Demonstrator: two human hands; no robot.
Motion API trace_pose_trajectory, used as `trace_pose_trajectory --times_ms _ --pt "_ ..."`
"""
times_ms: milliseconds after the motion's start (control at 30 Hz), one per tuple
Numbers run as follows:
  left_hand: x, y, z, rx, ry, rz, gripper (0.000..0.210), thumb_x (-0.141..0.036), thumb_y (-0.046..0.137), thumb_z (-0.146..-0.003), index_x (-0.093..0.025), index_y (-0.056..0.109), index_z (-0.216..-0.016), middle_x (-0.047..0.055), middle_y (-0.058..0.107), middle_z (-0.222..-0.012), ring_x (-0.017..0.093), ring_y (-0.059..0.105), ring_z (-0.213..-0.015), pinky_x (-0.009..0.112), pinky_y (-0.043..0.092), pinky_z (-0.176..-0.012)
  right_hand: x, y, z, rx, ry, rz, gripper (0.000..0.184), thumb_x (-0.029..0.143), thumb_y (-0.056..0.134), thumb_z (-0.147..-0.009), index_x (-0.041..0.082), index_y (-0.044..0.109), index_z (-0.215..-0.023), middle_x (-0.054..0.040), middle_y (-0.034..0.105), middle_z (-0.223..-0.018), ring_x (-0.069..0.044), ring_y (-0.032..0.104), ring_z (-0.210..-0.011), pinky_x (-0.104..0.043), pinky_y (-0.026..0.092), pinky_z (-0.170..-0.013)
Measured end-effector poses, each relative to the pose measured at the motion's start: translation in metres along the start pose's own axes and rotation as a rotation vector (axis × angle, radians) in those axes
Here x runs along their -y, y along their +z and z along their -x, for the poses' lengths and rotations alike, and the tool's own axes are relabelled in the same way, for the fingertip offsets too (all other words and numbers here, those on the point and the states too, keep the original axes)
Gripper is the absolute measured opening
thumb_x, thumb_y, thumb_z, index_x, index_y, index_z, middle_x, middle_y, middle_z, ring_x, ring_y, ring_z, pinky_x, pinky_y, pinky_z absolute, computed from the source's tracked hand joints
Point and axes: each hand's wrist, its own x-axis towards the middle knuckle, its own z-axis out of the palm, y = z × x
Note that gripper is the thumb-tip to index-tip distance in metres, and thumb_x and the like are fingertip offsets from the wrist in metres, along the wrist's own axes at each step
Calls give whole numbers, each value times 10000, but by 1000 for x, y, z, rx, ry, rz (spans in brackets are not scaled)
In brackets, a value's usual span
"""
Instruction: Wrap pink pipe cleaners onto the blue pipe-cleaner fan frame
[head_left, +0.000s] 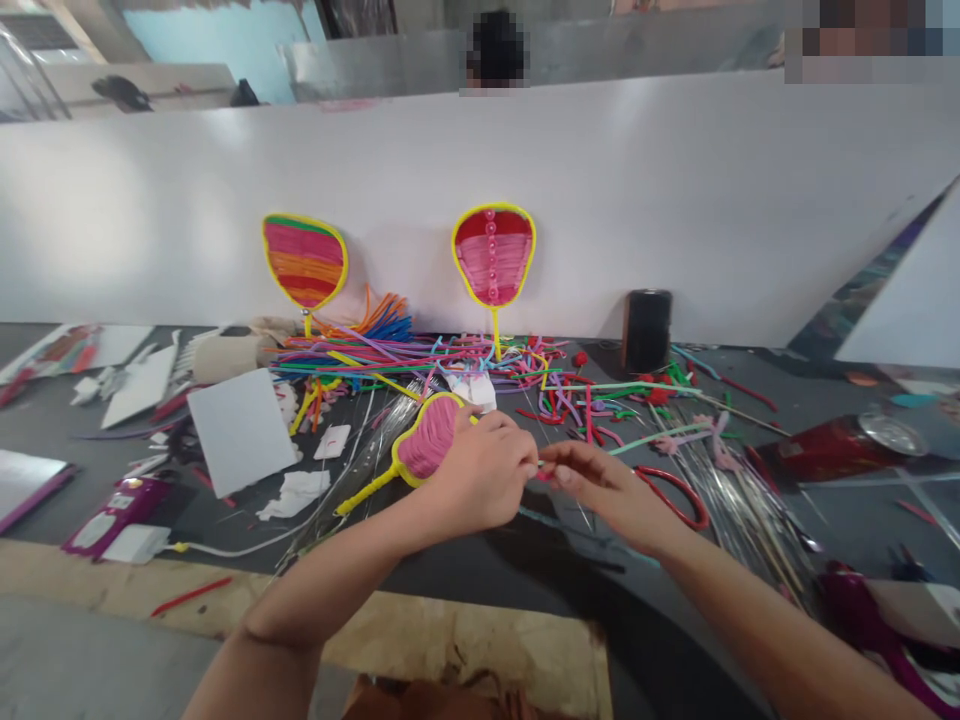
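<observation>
My left hand (491, 465) and my right hand (604, 490) meet above the table with fingertips pinched together. Between them is a small pinkish-red piece (544, 471), perhaps a curled bit of pipe cleaner; the fingers hide most of it. Under and behind my left hand lies a heart-like fan (427, 440) of pink pipe cleaners with a yellow rim and handle, partly covered by that hand. Beside my right hand, red-handled scissors (701, 515) lie with their blades out of sight.
Two finished-looking fans, one striped (306, 262) and one pink and red (493, 255), lean on a white partition (397, 160). Pipe cleaners (360, 350) are heaped before it. A black phone-like object (646, 330), a red can (847, 447), purple glue gun (124, 512) and white card (241, 432) surround the work.
</observation>
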Motion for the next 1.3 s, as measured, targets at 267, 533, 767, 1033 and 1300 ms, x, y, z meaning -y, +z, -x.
trace_pose_trajectory --times_ms 267,533,767,1033,1300 --pt "6 -4 -3 -58 -122 -33 133 -216 471 -850 -180 569 -768 21 648 -784 195 549 -842 421 289 -910 13 10 18 -477 -695 1097 163 197 579 -859 241 685 -974 -46 710 -904 -217 582 -879 -403 349 -855" --pt "-1 5 1 -84 -59 -16 139 -170 424 -862 -183 535 -779 42 654 -810 226 522 -943 434 297 -894 8 22 10 -440 -534 989 172 341 605 -854 206 656 -948 -70 699 -920 -247 578 -908 -413 353 -836" --pt "-8 7 2 -38 7 -80 94 -115 457 -804 -184 516 -780 24 657 -834 226 498 -963 518 208 -946 18 22 3 -179 -163 486 132 325 615 -777 209 575 -727 -5 638 -752 -180 571 -740 -288 418 -686" --pt "-7 6 1 -39 5 -71 89 -138 462 -821 -179 522 -769 34 665 -830 231 499 -954 519 227 -933 24 21 3 -74 -141 508 95 259 609 -720 178 589 -765 -13 629 -781 -173 558 -743 -278 421 -710" --pt "-2 7 1 -78 -10 -32 119 -130 450 -833 -169 533 -758 38 651 -800 229 504 -940 474 268 -927 23 10 5 23 -220 462 196 319 520 -854 193 667 -889 -55 671 -897 -198 601 -863 -307 443 -796"
